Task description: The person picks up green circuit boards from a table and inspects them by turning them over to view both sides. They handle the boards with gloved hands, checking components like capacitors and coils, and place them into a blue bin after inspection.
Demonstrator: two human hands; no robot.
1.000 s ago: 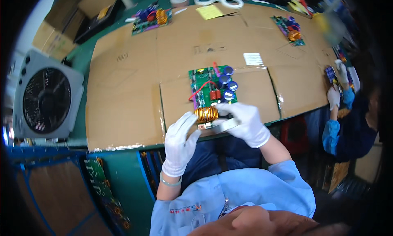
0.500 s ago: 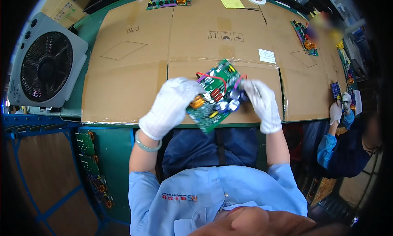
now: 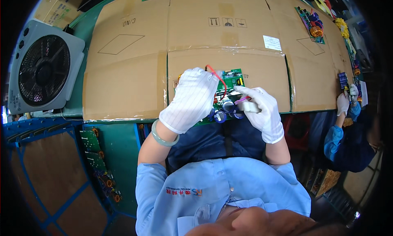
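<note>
My left hand [image 3: 191, 98] lies flat and spread over the near-left part of the green circuit board [image 3: 230, 81], gloved fingers together, pressing it down at the front edge of the cardboard-covered bench [image 3: 123, 80]. My right hand [image 3: 262, 111] is curled around a pale tool [image 3: 249, 106], whose tip points left toward the dark round capacitors [image 3: 224, 110] at the board's near edge; whether the tip touches them I cannot tell.

Judgement on the step: the board should stay pinned flat under the left palm so it does not rock, and the tool should come in steadily at the capacitor row, clear of the red wire [image 3: 217, 75] that loops up just beside my left fingertips.

The board sits between both hands, mostly hidden by the left one, its far edge showing beyond my knuckles. Farther out, a grey box fan [image 3: 43, 68] stands well to the left, another populated board [image 3: 311, 25] lies at the far right, and a co-worker's gloved hand [image 3: 343, 105] works at the right edge.
</note>
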